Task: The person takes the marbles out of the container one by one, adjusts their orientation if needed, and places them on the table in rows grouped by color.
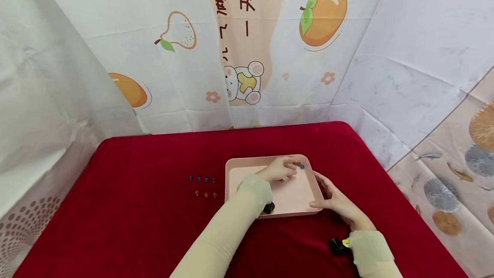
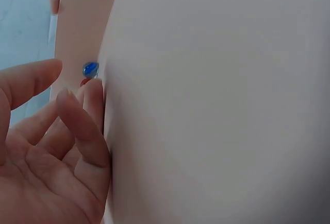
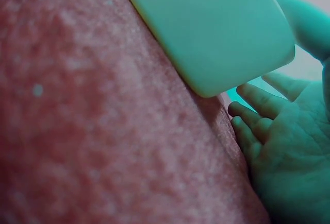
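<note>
A shallow pink tray [image 1: 285, 203] lies on the red cloth. My left hand [image 1: 278, 169] reaches into it, fingers bent loosely near the far right corner, just beside a blue marble [image 1: 302, 167] and a brownish marble [image 1: 298, 164]. In the left wrist view, the blue marble [image 2: 90, 69] sits against the tray wall with a reddish marble [image 2: 85, 82] partly hidden behind a fingertip; the thumb and forefinger are apart. At the tray's right side, my right hand [image 1: 339, 203] holds the near corner, thumb over the rim and fingers [image 3: 263, 100] along the outer wall.
Left of the tray, several blue marbles [image 1: 199, 179] stand in a row on the cloth, with a row of reddish marbles [image 1: 206, 194] nearer me. The red-covered table [image 1: 115, 209] is bordered by a printed curtain [image 1: 173, 80] behind and hanging sheets at both sides.
</note>
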The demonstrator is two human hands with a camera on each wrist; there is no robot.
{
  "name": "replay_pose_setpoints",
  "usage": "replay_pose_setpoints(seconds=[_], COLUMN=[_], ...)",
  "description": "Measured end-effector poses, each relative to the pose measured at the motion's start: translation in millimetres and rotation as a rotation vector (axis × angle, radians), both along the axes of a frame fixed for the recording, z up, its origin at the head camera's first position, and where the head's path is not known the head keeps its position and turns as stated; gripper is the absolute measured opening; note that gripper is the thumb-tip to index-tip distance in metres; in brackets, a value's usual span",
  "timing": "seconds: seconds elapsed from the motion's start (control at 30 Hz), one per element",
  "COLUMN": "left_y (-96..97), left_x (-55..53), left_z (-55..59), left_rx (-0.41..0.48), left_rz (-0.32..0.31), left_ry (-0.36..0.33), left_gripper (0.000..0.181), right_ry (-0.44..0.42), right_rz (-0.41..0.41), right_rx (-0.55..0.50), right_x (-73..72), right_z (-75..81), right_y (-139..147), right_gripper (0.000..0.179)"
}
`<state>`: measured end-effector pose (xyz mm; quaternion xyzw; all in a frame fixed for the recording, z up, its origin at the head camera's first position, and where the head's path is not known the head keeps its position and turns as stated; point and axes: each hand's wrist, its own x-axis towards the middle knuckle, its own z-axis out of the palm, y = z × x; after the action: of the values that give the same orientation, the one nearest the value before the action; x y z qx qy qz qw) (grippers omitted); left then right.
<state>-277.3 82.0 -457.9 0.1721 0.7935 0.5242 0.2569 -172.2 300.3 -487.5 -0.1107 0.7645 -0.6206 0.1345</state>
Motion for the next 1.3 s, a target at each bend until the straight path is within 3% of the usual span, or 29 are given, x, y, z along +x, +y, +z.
replay_pose_setpoints(seconds=[0.23, 0.43, 0.63, 0.93, 1.3], left_y=[6.6, 11.1, 17.1, 22.4, 42.1], left_x=[0.1, -2.6, -1.7, 5.3, 5.9], left_z=[-1.6, -3.5, -0.6, 1.9, -0.2], left_rx=[-0.006, -0.009, -0.110, -0.290, -0.646], left_rz=[0.010, 0.020, 0.056, 0.164, 0.163], left_ry=[0.032, 0.020, 0.051, 0.196, 0.458], left_gripper=[0.049, 0.044, 0.040, 0.033, 0.019], right_ry=[-0.008, -0.017, -0.011, -0.013, 0.004], right_rz=[-0.001, -0.009, -0.007, -0.004, 0.001], right_rx=[0.000, 0.003, -0.003, -0.015, -0.021], right_x=[-0.2, -0.8, -0.9, -0.5, 0.8], right_z=[0.2, 0.0, -0.4, -0.6, -0.8], right_y=[0.1, 1.1, 1.2, -0.5, 0.8], right_gripper=[0.092, 0.092, 0.092, 0.092, 0.092])
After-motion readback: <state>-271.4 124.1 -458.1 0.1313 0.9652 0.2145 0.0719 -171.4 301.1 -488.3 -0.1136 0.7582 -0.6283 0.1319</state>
